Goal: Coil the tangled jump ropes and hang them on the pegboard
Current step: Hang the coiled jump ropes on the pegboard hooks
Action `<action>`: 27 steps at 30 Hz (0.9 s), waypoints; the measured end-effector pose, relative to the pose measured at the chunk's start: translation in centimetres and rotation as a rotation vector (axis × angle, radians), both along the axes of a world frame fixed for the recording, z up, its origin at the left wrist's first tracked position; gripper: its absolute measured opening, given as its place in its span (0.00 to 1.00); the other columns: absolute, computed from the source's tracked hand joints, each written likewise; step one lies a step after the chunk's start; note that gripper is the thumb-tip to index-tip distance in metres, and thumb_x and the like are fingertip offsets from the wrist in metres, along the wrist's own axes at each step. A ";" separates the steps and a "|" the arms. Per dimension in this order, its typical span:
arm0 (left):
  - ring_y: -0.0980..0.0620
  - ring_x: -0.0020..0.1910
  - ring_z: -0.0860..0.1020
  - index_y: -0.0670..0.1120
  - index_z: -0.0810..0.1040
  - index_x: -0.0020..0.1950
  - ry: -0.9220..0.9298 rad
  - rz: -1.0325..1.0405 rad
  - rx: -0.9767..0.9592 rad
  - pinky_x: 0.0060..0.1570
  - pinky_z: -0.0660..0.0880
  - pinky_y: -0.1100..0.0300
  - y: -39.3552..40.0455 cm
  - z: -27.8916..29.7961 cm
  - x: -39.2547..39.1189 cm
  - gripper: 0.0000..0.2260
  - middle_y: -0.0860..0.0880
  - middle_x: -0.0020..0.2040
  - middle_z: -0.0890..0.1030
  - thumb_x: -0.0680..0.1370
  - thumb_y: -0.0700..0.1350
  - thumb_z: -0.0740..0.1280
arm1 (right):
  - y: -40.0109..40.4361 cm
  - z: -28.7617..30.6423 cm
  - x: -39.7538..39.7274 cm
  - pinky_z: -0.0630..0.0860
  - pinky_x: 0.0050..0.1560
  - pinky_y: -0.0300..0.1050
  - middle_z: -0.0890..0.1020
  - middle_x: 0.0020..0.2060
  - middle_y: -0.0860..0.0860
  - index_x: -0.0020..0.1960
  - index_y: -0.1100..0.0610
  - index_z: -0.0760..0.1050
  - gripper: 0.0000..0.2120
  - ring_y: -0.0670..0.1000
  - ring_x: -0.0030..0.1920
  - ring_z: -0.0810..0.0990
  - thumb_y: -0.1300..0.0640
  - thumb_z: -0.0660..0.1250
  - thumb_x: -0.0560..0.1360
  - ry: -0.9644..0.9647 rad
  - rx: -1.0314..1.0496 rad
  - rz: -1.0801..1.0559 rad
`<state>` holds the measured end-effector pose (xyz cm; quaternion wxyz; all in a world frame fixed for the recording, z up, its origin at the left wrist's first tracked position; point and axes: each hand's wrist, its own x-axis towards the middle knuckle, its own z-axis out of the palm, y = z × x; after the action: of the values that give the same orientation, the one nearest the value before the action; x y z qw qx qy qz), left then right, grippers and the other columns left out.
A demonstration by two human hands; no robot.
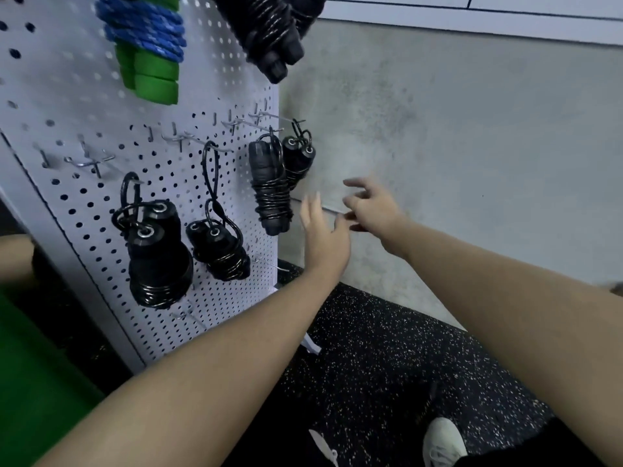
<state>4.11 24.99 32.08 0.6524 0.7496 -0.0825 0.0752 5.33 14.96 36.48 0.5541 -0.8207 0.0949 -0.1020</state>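
Both bare forearms fill the near view, reaching forward and up toward the right edge of the white perforated metal pegboard (101, 203). Ahead of the hands and to their left, that board is the largest thing here, leaning back with a row of thin wire hooks (188, 138) across its middle. Beyond the fingers stands a grey mottled concrete wall (472, 146), and below the arms lies black rubber flooring flecked with white (387, 358).

Four black jump ropes hang from the hooks, each wound tightly round its paired handles so that only a short loop is free to catch the wire. Farthest left of the hands is the bulkiest black bundle (155, 257); next, a smaller black bundle on a long loop (219, 251); then a slim upright black bundle (271, 197); and last a black bundle at the board's edge (298, 160), just beyond the left hand's fingertips. Above, a blue braided rope wound on green handles (145, 42) and another black coil (269, 32) hang higher up.

My left hand (322, 234) is released, fingers straight and raised, holding nothing. My right hand (371, 205) is also loose, fingers spread and lightly bent, empty. Both sit just right of the slim bundle, apart from it, which suggests a hanging is finished. No loose rope shows in view.
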 end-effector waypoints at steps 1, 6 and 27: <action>0.52 0.75 0.65 0.49 0.59 0.82 0.031 -0.041 0.004 0.62 0.59 0.68 -0.2 -0.8 -0.5 0.25 0.51 0.82 0.53 0.85 0.42 0.60 | -0.6 -0.8 -1.0 0.82 0.51 0.51 0.77 0.48 0.49 0.65 0.50 0.75 0.14 0.51 0.45 0.81 0.60 0.63 0.80 0.040 -0.020 0.004; 0.47 0.64 0.74 0.50 0.69 0.73 0.278 -0.291 0.108 0.66 0.74 0.46 -1.5 -6.4 -3.1 0.17 0.47 0.75 0.64 0.84 0.45 0.60 | -3.7 -4.9 -5.8 0.82 0.51 0.50 0.81 0.54 0.52 0.62 0.51 0.77 0.11 0.51 0.48 0.82 0.58 0.64 0.81 0.197 -0.064 -0.023; 0.49 0.46 0.79 0.50 0.72 0.63 0.811 -0.588 0.517 0.48 0.81 0.49 -19.2 -30.6 -2.6 0.09 0.51 0.50 0.77 0.83 0.45 0.64 | -23.0 -34.3 -10.9 0.78 0.39 0.47 0.81 0.45 0.53 0.65 0.56 0.76 0.14 0.51 0.40 0.78 0.57 0.66 0.80 0.760 0.124 -0.324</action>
<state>1.49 5.82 1.50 0.4206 0.7993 -0.0462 -0.4268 -5.54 -7.99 2.22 0.5047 -0.7395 0.4266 0.1283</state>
